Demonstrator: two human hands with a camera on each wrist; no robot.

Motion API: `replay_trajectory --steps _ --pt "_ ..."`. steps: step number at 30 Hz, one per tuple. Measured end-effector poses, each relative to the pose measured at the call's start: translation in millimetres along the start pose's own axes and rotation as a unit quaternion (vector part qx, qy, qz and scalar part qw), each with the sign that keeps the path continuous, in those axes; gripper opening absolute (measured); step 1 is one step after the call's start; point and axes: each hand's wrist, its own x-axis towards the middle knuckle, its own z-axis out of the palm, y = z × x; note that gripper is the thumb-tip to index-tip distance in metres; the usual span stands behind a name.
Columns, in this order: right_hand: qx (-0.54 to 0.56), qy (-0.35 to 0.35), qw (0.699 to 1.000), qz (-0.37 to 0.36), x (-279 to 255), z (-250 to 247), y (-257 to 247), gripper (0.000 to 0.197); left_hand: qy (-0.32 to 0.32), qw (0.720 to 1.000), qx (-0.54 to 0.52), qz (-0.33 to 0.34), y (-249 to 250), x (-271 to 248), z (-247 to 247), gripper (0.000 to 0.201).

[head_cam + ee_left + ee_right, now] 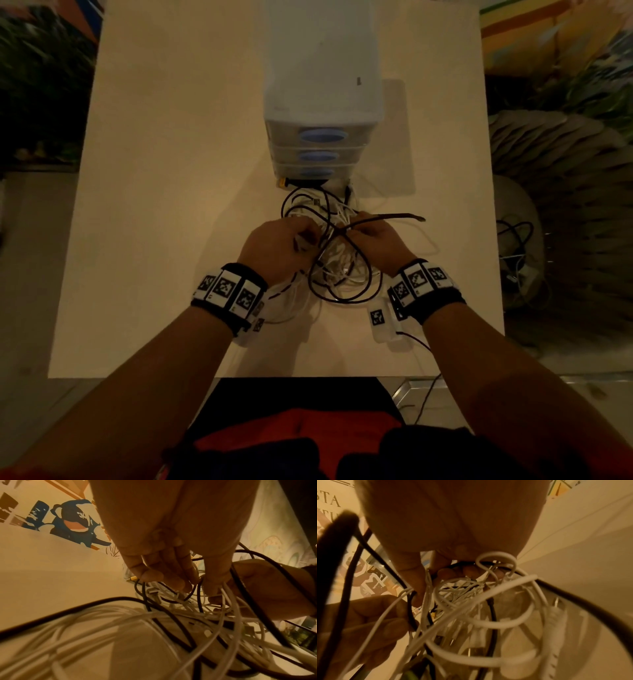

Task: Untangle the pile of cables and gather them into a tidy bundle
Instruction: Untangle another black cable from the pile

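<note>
Cables (337, 263) lie in a tangled pile of white and dark strands on the pale tabletop (171, 205), just in front of a small plastic drawer unit (322, 102) that stands at twelve o'clock from the pile. Its three drawers with blue handles are closed; what they contain cannot be told through the cloudy fronts. A yellow-tipped plug (282, 182) lies at the foot of the unit.

Both hands are in the middle of the pile. The left hand (277, 246), at nine o'clock of the tangle, has its fingers (173, 574) curled down into the strands, its grip closed on several white cables together with a dark loop. The right hand (378, 240), at three o'clock, pinches a dark cable (387, 216) whose free end sticks out toward three o'clock, raised off the tabletop; the right wrist view shows its fingers (416, 574) hooked round dark and white strands alike. The two hands are close, nearly touching across the knot.

A large dark loop (346, 294) spills toward six o'clock, and thin white loops trail past both wrists. Bare tabletop stretches from the pile toward nine o'clock, with less toward three o'clock. The near edge lies at six o'clock, well clear of the pile. Beyond the edge at three o'clock, more cords (515, 240) lie on the floor.
</note>
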Motion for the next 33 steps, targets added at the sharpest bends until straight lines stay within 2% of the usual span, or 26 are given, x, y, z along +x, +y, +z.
replay_trajectory --steps 1,4,8,11,12,14,15,17,20,23,25,31,33 --pt "0.016 -0.004 1.000 0.014 1 0 1 0.026 0.006 1.000 -0.002 -0.004 2 -1 1 0.022" --pt "0.021 -0.005 0.999 0.025 1 2 2 0.014 0.029 1.000 0.008 -0.004 7 -1 6 0.015" --pt "0.056 -0.010 0.997 0.052 1 -1 -1 0.029 0.034 0.999 -0.004 -0.014 4 -1 9 0.014" --pt "0.068 -0.029 0.996 0.052 0 -1 2 0.012 0.044 0.999 -0.028 -0.011 2 -2 10 0.015" --pt "0.082 -0.030 0.995 0.057 0 -2 3 0.013 0.045 0.998 -0.034 -0.008 1 -3 10 0.015" --pt "0.104 -0.025 0.992 0.062 -1 -4 5 0.037 0.044 0.998 -0.038 0.002 -1 -4 9 0.015" --pt "0.079 -0.024 0.995 0.049 -1 -5 8 0.036 0.045 0.998 -0.038 0.006 -2 -5 9 0.015" --pt "0.009 -0.020 1.000 0.014 0 -6 12 0.020 0.054 0.998 -0.044 0.005 -2 -6 8 0.017" --pt "0.002 -0.022 1.000 0.008 -3 -5 10 0.027 0.060 0.997 -0.043 0.005 4 -6 8 0.021" --pt "-0.007 -0.026 0.999 -0.017 -5 -3 4 0.018 0.067 0.997 -0.019 0.018 12 -3 9 0.023" --pt "0.006 -0.028 1.000 0.012 -6 -2 -6 0.010 0.072 0.997 0.001 0.011 14 -2 7 0.024" --pt "-0.083 -0.001 0.996 0.037 1 3 -11 0.033 0.093 0.993 0.064 0.034 21 -6 6 0.018" --pt "-0.086 0.038 0.995 0.038 2 2 -11 0.034 0.109 0.993 0.050 0.020 17 -8 6 0.018"
